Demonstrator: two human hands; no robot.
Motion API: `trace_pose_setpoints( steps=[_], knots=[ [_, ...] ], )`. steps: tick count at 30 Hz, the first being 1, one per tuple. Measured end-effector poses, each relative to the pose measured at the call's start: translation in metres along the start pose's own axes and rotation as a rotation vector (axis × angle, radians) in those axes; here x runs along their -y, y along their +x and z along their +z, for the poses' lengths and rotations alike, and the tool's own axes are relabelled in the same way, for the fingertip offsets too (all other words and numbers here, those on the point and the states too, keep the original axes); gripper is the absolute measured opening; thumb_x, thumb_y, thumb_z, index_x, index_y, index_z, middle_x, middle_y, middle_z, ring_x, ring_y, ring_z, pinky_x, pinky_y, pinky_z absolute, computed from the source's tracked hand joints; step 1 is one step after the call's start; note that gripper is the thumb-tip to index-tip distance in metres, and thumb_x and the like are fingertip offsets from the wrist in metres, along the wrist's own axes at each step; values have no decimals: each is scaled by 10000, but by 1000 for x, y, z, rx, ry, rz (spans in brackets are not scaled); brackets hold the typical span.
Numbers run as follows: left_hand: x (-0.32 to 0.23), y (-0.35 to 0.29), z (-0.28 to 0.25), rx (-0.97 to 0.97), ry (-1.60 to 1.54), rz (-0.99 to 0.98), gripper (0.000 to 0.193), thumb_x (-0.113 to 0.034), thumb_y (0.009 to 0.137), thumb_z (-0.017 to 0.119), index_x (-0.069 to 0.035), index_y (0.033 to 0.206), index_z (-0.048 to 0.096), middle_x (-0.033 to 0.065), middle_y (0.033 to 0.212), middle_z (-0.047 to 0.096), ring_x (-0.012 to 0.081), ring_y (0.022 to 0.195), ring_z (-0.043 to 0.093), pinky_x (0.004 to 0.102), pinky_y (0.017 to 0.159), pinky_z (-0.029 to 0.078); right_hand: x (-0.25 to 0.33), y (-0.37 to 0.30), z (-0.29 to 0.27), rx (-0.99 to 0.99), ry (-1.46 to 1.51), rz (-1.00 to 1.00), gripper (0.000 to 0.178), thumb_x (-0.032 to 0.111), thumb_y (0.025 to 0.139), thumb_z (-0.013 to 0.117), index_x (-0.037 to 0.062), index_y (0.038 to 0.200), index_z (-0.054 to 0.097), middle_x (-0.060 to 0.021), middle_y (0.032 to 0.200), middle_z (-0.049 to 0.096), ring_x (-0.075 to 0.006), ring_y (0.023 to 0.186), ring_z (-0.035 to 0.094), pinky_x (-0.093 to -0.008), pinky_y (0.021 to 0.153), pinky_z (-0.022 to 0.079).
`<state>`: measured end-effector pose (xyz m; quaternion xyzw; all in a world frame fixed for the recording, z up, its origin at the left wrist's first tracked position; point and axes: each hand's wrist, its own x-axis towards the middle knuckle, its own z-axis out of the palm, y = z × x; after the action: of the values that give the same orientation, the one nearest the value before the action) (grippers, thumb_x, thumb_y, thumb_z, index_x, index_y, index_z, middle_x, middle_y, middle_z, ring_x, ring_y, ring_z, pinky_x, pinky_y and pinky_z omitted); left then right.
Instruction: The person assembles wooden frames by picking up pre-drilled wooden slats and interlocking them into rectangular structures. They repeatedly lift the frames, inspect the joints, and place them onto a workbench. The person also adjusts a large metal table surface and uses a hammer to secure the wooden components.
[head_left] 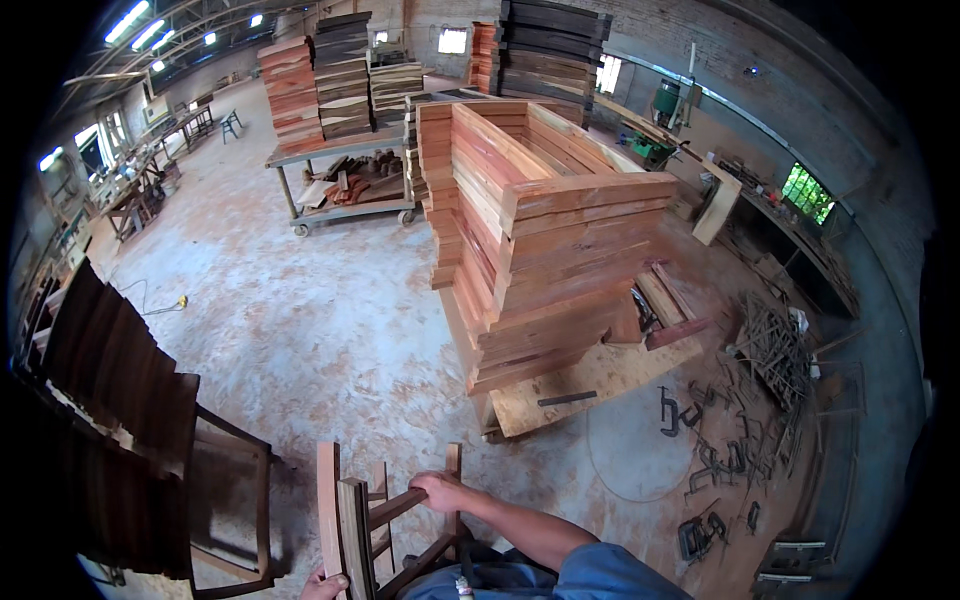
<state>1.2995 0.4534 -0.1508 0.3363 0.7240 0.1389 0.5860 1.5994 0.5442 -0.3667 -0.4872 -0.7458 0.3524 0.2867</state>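
At the bottom of the head view, a small wooden frame [398,508] of posts and rails stands upright in front of me. My right hand [440,491] is closed around its upper rail, near the right post. A pale reddish wooden plank [330,500] and a darker grooved piece [355,530] rise side by side at the frame's left. Lower down, my left hand [326,585] grips the lower part of the reddish plank, its thumb against the edge. The picture's lower rim cuts off part of that hand.
Stacked reddish timber frames [590,225] stand ahead on a plywood base [545,405]. Dark curved boards [115,400] are piled at the left. Metal clamps [715,460] litter the floor at right. Behind, a wheeled cart [345,215] carries tall wood stacks.
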Motion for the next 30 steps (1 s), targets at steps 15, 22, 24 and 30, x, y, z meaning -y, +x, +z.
trace_pose_setpoints(
  steps=[15, 22, 24, 30],
  knots=[
    [78, 57, -25, 338, -324, 195, 511, 3, 647, 694, 20, 1142, 566, 54, 930, 651, 152, 826, 625, 314, 772, 510, 13, -1, 51, 21, -59, 131, 136, 49, 738, 591, 34, 873, 592, -183, 910, 610, -377, 955, 576, -452, 819, 456],
    [95, 75, -33, 294, -321, 252, 454, -32, 696, 667, 4, 1137, 566, 59, 908, 644, 168, 785, 629, 311, 735, 520, 16, -8, 12, 149, -200, 373, 463, 198, 817, 624, 34, 1238, 522, -224, 1218, 567, -362, 1165, 527, -409, 985, 421],
    [86, 62, -32, 259, -378, 250, 430, -35, 712, 646, 3, 1132, 566, 63, 908, 641, 176, 782, 632, 313, 719, 527, 78, 7, -72, 87, -158, 370, 451, 220, 848, 613, 23, 1242, 521, -223, 1237, 563, -317, 1160, 545, -409, 978, 426],
    [120, 95, -45, 296, -569, 124, 359, -87, 774, 595, 14, 1116, 556, 94, 903, 639, 221, 736, 646, 365, 668, 562, 243, 53, -326, -913, -353, -16, 231, 238, 902, 578, 53, 1035, 617, -165, 863, 669, -252, 795, 653, -374, 712, 506]
  ],
)
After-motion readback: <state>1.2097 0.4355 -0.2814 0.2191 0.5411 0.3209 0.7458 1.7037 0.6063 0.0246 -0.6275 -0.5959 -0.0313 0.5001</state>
